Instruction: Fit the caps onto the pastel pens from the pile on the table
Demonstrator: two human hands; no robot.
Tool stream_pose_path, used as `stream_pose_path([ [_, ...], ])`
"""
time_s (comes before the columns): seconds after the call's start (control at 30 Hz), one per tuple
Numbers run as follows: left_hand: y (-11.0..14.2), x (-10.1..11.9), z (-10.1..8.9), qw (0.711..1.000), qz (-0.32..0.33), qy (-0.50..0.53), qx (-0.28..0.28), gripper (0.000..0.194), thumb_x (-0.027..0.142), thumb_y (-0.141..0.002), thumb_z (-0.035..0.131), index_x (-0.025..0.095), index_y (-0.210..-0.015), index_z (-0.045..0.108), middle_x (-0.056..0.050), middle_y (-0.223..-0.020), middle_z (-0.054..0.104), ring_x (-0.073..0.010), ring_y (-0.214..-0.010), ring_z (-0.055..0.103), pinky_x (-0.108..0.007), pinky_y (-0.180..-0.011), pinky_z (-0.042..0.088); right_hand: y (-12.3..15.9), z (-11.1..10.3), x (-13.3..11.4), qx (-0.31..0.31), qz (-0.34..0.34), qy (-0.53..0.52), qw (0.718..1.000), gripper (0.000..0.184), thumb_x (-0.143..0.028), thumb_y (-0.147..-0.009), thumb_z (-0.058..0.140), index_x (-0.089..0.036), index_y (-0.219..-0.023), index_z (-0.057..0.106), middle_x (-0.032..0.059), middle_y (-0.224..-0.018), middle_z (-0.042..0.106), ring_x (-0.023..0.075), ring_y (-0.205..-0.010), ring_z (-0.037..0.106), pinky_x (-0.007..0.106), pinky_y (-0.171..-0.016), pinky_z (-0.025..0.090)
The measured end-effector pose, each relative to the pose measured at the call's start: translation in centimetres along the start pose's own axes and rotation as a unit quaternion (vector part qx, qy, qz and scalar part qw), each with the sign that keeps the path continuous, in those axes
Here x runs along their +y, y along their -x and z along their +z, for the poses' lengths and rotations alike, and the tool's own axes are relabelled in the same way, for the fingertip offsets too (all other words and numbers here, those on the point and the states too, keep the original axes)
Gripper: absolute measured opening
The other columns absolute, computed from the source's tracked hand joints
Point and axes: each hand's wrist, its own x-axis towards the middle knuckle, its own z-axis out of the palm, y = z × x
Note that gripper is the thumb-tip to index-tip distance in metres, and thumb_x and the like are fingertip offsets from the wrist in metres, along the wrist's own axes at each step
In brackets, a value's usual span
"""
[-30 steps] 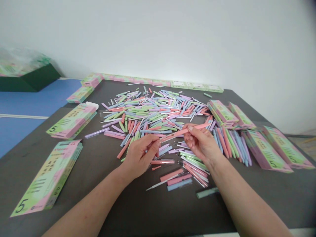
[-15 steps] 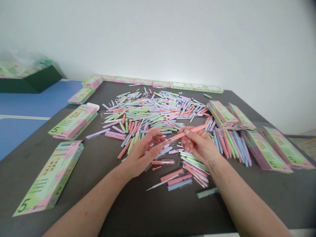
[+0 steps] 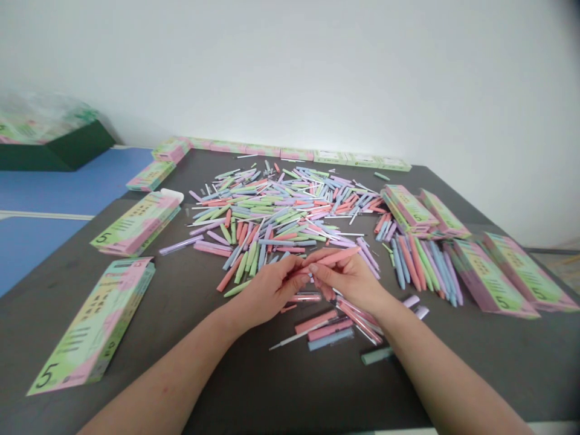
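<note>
A coral-pink pen [image 3: 339,256] slants up to the right above the table, held between both hands. My left hand [image 3: 269,289] is closed, with thumb and fingertips pinched at the pen's lower left end. My right hand [image 3: 351,283] is closed around the pen's lower half, its thumb meeting the left fingertips. The fingers hide that end of the pen. Beneath the hands lie loose pink pen parts [image 3: 328,329], a blue barrel [image 3: 330,339] and a white refill [image 3: 294,340].
A wide heap of pastel pen parts [image 3: 272,208] spreads beyond the hands. Several pens lie in a row [image 3: 426,266] at right, beside printed boxes [image 3: 493,275]. More boxes [image 3: 97,323] stand at left and along the wall. A dark green bin [image 3: 77,145] sits on a blue surface.
My hands have come together, the right one moving left and down with the pink pen. My left fingers have closed on its lower end.
</note>
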Motion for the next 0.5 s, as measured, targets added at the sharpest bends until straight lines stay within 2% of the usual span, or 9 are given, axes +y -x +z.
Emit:
stream_pose_path([
  [0.1, -0.03, -0.04, 0.06, 1.000, -0.003, 0.008, 0.006, 0.022, 0.034, -0.094, 0.045, 0.018, -0.101, 0.058, -0.002, -0.087, 0.066, -0.0150, -0.077, 0.060, -0.025, -0.068, 0.045, 0.34, 0.03, -0.26, -0.002, 0.005, 0.015, 1.000, 0.027, -0.036, -0.084, 0.064, -0.012, -0.097, 0.065, -0.0038, -0.052, 0.054, 0.0073, -0.040, 0.049, 0.019, -0.038, 0.035],
  [0.23, -0.02, -0.07, 0.09, 1.000, -0.002, 0.008, 0.004, 0.021, 0.032, -0.094, 0.046, 0.017, -0.101, 0.058, -0.002, -0.087, 0.066, -0.0150, -0.077, 0.059, -0.026, -0.069, 0.045, 0.53, -0.17, -0.32, -0.007, -0.002, -0.002, 1.000, 0.030, -0.037, -0.088, 0.058, -0.014, -0.105, 0.063, -0.0019, -0.061, 0.058, 0.0073, -0.044, 0.049, 0.020, -0.040, 0.034],
  [0.37, 0.00, -0.08, 0.10, 1.000, -0.004, -0.008, 0.004, 0.021, 0.033, -0.094, 0.045, 0.018, -0.099, 0.058, -0.001, -0.083, 0.064, -0.0142, -0.073, 0.058, -0.024, -0.066, 0.044, 0.30, -0.56, 0.13, -0.031, 0.008, -0.067, 0.997, 0.033, -0.047, -0.091, 0.048, -0.017, -0.100, 0.058, -0.0014, -0.064, 0.058, 0.0087, -0.044, 0.050, 0.020, -0.039, 0.032],
  [0.5, 0.03, 0.02, 0.05, 0.999, -0.004, -0.031, 0.007, 0.019, 0.034, -0.093, 0.046, 0.018, -0.093, 0.057, 0.002, -0.076, 0.060, -0.0118, -0.067, 0.053, -0.022, -0.061, 0.040, 0.18, -0.65, 0.02, 0.007, -0.027, -0.042, 0.999, 0.031, -0.049, -0.094, 0.043, -0.020, -0.087, 0.050, -0.0068, -0.055, 0.044, 0.0068, -0.042, 0.037, 0.019, -0.040, 0.026],
])
